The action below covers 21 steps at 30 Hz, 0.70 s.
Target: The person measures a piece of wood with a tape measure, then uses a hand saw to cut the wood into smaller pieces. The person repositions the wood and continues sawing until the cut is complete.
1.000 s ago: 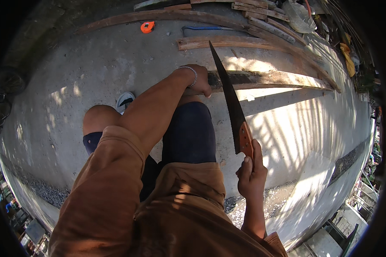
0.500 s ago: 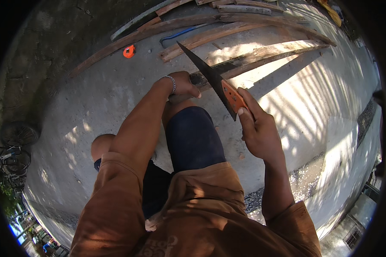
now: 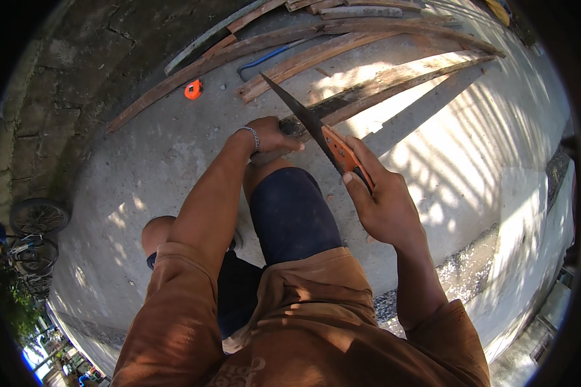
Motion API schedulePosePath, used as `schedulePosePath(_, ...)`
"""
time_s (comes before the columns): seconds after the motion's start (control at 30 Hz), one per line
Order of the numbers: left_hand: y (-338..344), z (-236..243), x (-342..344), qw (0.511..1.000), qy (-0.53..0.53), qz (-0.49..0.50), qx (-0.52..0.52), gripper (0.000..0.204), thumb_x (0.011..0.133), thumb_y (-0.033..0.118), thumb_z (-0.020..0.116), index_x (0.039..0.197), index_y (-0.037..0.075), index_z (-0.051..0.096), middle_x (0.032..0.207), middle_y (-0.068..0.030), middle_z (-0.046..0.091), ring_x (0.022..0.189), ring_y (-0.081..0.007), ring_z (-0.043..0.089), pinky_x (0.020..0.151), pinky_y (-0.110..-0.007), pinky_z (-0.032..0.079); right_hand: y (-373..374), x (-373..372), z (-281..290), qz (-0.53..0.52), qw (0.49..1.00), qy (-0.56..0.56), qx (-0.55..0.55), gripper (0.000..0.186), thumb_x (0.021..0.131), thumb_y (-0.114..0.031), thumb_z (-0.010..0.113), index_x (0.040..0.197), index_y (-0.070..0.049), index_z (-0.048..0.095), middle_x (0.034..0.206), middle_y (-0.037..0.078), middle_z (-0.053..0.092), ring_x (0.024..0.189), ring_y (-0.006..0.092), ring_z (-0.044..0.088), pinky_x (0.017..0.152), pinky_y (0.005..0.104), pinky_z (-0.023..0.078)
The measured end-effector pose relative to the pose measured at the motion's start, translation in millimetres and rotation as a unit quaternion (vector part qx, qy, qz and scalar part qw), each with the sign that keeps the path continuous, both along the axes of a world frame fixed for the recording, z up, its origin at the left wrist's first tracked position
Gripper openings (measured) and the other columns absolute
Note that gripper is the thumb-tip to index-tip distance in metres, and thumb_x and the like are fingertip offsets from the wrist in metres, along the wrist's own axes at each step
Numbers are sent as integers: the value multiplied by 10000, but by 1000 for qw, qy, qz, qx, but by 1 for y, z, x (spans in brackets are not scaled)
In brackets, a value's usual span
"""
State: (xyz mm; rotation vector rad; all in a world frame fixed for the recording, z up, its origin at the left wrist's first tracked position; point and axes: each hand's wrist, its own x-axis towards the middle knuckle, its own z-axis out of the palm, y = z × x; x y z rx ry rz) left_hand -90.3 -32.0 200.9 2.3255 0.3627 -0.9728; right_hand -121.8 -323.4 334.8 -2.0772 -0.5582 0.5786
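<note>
My right hand (image 3: 387, 205) is closed around the orange handle of a handsaw (image 3: 306, 120). Its dark blade slants up and left across a long wooden beam (image 3: 400, 76), near the beam's close end. Whether the teeth touch the wood cannot be made out. My left hand (image 3: 268, 136), with a chain bracelet at the wrist, is closed on that near end, just beyond my knee. The hand and the blade partly hide the beam there.
An orange tape measure (image 3: 192, 89) lies on the concrete floor (image 3: 142, 168) at the left. Beyond the beam are several more wooden planks (image 3: 329, 55) and a blue-framed tool (image 3: 265, 58). Bicycles (image 3: 40, 217) stand at the far left.
The saw has turned so that its blade looks narrower, and my right hand has shifted slightly left. My left hand keeps its hold on the beam. The whole view has shifted a little.
</note>
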Motion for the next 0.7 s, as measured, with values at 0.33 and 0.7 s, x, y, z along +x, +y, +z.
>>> schedulePosePath(0.33, -10, 7, -1, 996, 8, 83, 27, 1037, 725, 815, 630, 1197, -104, 712, 1218, -314, 703, 1176, -402, 684, 986, -425, 506, 0, -1, -2, -4, 1000, 16, -6, 618, 965, -85, 579, 1566, -61, 434, 776, 215, 690, 671, 261, 690, 684, 364, 523)
schedulePosePath(0.7, -29, 31, -1, 995, -19, 58, 79, 920, 704, 694, 681, 1177, -93, 720, 1198, -329, 705, 1159, -393, 690, 964, -429, 534, -5, -3, -7, -6, 1000, 11, 12, 669, 931, -56, 574, 1579, -48, 407, 725, 187, 655, 632, 239, 660, 659, 359, 514)
